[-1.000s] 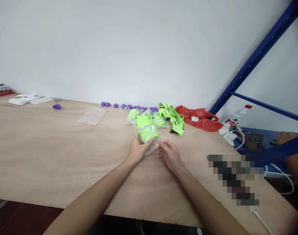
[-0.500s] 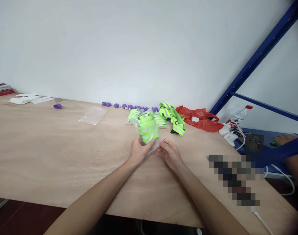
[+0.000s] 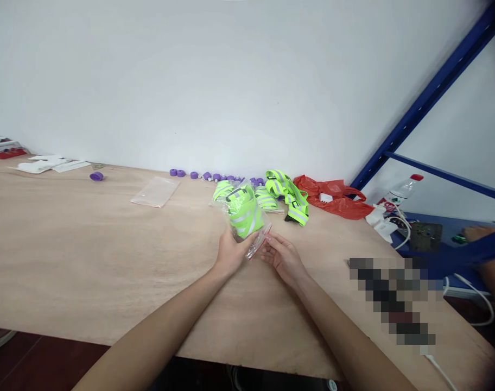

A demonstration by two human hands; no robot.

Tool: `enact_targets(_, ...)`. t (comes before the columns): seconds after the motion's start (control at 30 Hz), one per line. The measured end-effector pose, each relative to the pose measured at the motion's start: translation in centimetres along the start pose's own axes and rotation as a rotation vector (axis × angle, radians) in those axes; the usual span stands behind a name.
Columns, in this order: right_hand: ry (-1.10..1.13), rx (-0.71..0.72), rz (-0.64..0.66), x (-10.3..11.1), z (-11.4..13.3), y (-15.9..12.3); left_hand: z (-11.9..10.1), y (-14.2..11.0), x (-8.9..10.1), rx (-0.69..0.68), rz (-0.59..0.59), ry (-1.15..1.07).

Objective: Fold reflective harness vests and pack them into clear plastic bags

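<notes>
My left hand (image 3: pixel 232 251) is closed on a clear zip bag (image 3: pixel 258 244), thumb across its front. Inside the bag lies a folded bundle of neon-yellow reflective strap (image 3: pixel 244 214). At the bag's red-edged zip end, my right hand (image 3: pixel 283 255) pinches the edge between thumb and fingers. Behind the held bag, two more bagged strap bundles rest on the table, one at the left (image 3: pixel 222 190) and one at the right (image 3: pixel 266 199). A loose neon-yellow strap (image 3: pixel 290 196) with a black buckle lies right of them.
An unfilled flat clear bag (image 3: pixel 155 192) lies left on the wooden table (image 3: pixel 109 255). Several purple caps (image 3: pixel 217 177) line the wall; another purple cap (image 3: pixel 96 176) sits further left. To the right are a red plastic bag (image 3: pixel 337 199), a bottle (image 3: pixel 402 191) and another person's hand (image 3: pixel 477 233).
The bag's zip end has tilted more upright between my hands, and my right fingers have shifted slightly along its edge. The view has moved a little.
</notes>
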State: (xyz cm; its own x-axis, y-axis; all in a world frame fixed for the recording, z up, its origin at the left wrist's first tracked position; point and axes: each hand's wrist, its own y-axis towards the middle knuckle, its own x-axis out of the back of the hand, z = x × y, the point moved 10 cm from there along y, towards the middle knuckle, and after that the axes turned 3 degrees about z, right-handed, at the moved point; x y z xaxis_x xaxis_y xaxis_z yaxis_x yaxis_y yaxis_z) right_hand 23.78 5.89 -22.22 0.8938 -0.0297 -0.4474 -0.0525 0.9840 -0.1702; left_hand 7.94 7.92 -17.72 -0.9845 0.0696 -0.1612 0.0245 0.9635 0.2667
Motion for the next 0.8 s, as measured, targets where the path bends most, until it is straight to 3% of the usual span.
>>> enact_targets(0.23,-0.039,-0.009,-0.002,0.1,-0.1,0.2,-0.5,-0.3,-0.4,0.008,0.030,0.016)
enact_targets(0.57,-0.231,-0.043,0.166,-2.0,0.0,-0.7,0.0,0.1,0.1,0.030,-0.016,-0.055)
enact_targets(0.8,-0.246,-0.087,0.275,-2.9,-1.0,-0.9,-0.6,-0.1,-0.2,0.003,0.002,-0.017)
